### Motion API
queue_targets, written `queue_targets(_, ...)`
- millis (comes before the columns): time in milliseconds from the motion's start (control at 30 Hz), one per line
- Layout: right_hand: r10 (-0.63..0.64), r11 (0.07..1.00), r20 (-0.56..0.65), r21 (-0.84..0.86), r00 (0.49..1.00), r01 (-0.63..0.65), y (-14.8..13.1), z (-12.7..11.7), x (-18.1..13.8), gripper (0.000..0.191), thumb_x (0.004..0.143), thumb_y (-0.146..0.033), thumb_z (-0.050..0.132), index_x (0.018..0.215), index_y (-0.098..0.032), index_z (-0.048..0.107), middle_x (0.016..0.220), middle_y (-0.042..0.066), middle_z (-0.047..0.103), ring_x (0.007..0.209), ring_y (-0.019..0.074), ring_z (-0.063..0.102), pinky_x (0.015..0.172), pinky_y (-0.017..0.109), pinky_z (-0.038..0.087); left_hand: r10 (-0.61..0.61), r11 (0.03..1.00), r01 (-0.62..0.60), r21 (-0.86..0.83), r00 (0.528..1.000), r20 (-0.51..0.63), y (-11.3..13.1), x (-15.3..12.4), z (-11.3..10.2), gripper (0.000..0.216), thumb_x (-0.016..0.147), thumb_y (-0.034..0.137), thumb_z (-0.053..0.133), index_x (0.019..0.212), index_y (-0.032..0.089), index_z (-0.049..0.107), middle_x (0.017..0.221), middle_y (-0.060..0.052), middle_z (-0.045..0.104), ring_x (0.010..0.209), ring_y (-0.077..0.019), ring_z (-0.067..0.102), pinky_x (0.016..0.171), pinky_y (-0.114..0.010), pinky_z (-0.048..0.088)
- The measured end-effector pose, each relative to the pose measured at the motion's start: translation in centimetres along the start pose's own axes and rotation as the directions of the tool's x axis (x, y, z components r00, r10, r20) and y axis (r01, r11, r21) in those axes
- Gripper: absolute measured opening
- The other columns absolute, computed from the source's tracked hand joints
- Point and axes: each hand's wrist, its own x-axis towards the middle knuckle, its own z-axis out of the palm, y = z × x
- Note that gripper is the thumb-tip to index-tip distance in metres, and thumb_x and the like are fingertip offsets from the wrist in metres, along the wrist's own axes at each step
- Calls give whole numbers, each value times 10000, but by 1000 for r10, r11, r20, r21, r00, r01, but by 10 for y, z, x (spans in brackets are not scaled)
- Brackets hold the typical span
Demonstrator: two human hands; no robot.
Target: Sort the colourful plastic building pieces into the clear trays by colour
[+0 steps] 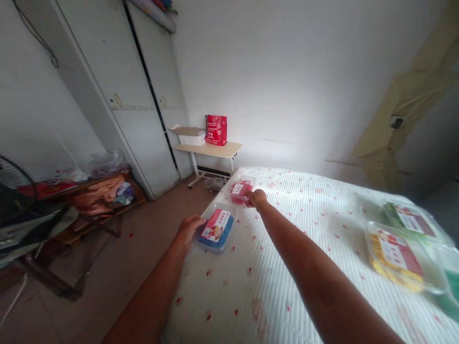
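My left hand (191,231) pinches the left edge of a clear plastic container with blue contents (225,234), thumb on top of its lid. The container lies at the left edge of a white, ribbed, red-spotted bed surface (247,291). Just beyond it lies another clear container with pink contents (237,189). My right hand (256,198) has its fingers closed at the right edge of that one; some fingers are hidden from view. Both containers carry red and white labels, and they sit close together.
At the right of the bed lie a container with yellow contents (398,260), one with green contents (412,220) and another green one (453,282). Behind stands a small table (218,150) with a red bag (216,130) and a white box (191,139). A fan (14,186) is at left.
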Motion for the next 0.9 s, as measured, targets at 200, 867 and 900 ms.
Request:
queue_targets(200, 49, 998, -6, -44, 999, -49, -8, 27, 40, 343, 880, -344, 542, 1166, -155, 536, 1159, 75, 563, 974, 197, 579, 814, 401, 502, -9, 999, 9, 38, 1000, -3, -1, 19, 12, 220, 473, 272, 692, 509, 154, 510, 425, 56, 521, 378, -74, 458, 403, -182, 322)
queue_targets(867, -533, 605, -593, -766, 604, -218, 70, -267, -178, 129, 776, -324, 527, 764, -226, 610, 653, 75, 638, 545, 192, 581, 519, 295, 385, 540, 842, -483, 241, 751, -380, 26, -36, 18, 164, 710, 345, 641, 791, 206, 612, 744, 29, 619, 716, -146, 568, 706, -255, 442)
queue_targets(900, -470, 607, -669, -719, 576, -339, 85, -297, -197, 124, 757, -352, 556, 725, -245, 609, 641, 88, 630, 521, 205, 568, 498, 309, 369, 559, 827, -494, 268, 772, -302, 32, -50, 34, 180, 710, 359, 646, 806, 209, 621, 742, 30, 620, 695, -145, 564, 673, -248, 437)
